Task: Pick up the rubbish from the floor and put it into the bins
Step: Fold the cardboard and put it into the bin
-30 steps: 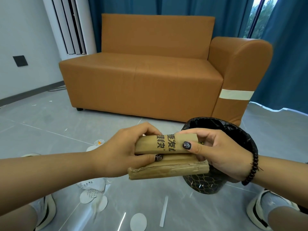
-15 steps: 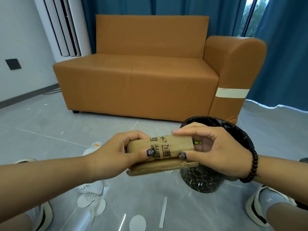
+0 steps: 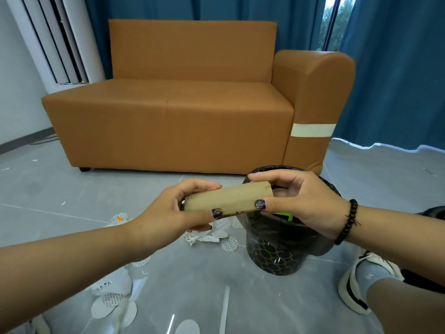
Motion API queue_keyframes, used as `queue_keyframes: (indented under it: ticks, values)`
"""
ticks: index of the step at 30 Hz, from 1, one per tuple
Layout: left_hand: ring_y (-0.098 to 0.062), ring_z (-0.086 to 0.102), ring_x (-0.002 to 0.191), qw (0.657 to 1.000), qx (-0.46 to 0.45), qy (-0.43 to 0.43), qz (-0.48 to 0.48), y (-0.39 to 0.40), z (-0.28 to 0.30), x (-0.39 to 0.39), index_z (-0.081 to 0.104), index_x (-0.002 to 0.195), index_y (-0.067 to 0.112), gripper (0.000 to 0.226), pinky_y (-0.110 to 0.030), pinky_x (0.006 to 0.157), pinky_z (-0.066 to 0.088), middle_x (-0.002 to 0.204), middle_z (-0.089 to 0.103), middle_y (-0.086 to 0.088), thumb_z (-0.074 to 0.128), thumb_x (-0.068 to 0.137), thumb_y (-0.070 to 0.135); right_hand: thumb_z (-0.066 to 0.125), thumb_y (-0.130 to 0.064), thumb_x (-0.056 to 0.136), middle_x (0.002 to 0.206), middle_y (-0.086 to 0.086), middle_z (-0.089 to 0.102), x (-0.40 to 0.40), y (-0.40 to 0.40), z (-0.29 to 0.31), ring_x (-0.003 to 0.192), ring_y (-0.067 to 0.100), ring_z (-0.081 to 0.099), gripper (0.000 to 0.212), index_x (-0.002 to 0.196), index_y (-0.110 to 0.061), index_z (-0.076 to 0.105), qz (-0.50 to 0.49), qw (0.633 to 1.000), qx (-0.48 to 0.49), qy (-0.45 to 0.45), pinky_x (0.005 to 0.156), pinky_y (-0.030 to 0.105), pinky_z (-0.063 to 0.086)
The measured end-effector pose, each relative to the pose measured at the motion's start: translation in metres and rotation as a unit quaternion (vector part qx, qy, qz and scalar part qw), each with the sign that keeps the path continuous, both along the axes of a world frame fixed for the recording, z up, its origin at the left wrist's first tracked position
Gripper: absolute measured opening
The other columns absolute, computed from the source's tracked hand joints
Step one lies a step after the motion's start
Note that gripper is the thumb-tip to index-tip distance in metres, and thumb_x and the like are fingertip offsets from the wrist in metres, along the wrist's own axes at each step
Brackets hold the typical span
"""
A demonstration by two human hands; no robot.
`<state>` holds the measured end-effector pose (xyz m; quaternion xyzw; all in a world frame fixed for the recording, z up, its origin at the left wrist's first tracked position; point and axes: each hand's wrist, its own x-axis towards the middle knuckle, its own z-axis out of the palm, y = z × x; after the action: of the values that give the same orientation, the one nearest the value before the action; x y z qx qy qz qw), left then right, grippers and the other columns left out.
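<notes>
Rolled cardboard (image 3: 228, 197) turned since earlier, printed characters now hidden, left hand (image 3: 178, 213) gripping one end, right hand (image 3: 298, 201) pinching the other, bin (image 3: 284, 256) just below.

Illumination is even and moderately bright. Daylight enters through a narrow gap between the blue curtains (image 3: 390, 68) at upper right. The glossy grey floor (image 3: 48, 189) carries soft pale reflections and thin bright streaks near the bottom edge. Shadows are faint and diffuse beneath the sofa (image 3: 168, 121). Wide-angle distortion bows the verticals at both sides and stretches the forearms. Focus is acceptable centrally; slight softness affects the lower corners.
</notes>
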<state>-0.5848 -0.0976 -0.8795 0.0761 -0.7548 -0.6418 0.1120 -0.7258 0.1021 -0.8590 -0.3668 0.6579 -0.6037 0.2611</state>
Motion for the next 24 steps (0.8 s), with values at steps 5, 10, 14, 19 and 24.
queue_keyframes:
  ticks: [5,10,14,19,24]
  values:
    - [-0.02,0.065,0.091,0.999,0.044,0.002,0.006,0.014,-0.019,-0.027,0.062,0.109,0.018,0.046,-0.031,0.073,0.058,0.12,0.06,-0.009,0.07,0.065,0.005,0.071,0.009,0.07,0.112,0.007,0.069,-0.017,0.005,-0.006,0.098,0.032,0.066,0.054,0.117,-0.015,0.06,-0.064,0.998,0.009,0.006,0.078,0.03,0.059]
    - [-0.013,0.068,0.085,0.998,0.038,-0.04,0.001,0.023,-0.029,-0.059,0.057,0.115,0.02,0.042,-0.032,0.075,0.06,0.112,0.063,-0.002,0.072,0.08,0.002,0.071,0.007,0.07,0.105,0.005,0.071,-0.041,0.021,-0.009,0.094,0.023,0.069,0.048,0.114,-0.012,0.062,-0.106,0.994,0.023,0.018,0.076,0.028,0.059]
    - [-0.016,0.071,0.084,0.996,0.009,-0.082,-0.022,0.033,-0.045,-0.081,0.052,0.117,0.026,0.038,-0.033,0.07,0.058,0.105,0.066,0.003,0.068,0.085,0.012,0.075,-0.008,0.059,0.106,0.002,0.071,-0.061,0.042,-0.003,0.089,0.011,0.069,0.055,0.113,-0.012,0.065,-0.132,0.986,0.012,0.1,0.081,0.021,0.056]
    - [-0.018,0.072,0.078,0.99,-0.05,-0.131,-0.005,0.036,-0.068,-0.109,0.048,0.128,0.036,0.042,-0.028,0.064,0.053,0.099,0.065,-0.001,0.057,0.093,0.015,0.082,-0.01,0.065,0.107,-0.006,0.069,-0.105,0.062,0.005,0.082,0.01,0.066,0.05,0.109,-0.028,0.068,-0.222,0.927,0.132,0.273,0.082,0.026,0.057]
    - [-0.021,0.069,0.057,0.988,-0.079,-0.131,-0.022,0.053,-0.07,-0.14,0.06,0.12,0.031,0.037,-0.02,0.051,0.045,0.087,0.071,-0.003,0.053,0.094,0.006,0.08,-0.024,0.071,0.115,-0.012,0.063,-0.142,0.052,-0.007,0.087,-0.003,0.054,0.046,0.113,-0.032,0.064,-0.118,0.827,0.354,0.42,0.081,0.017,0.046]
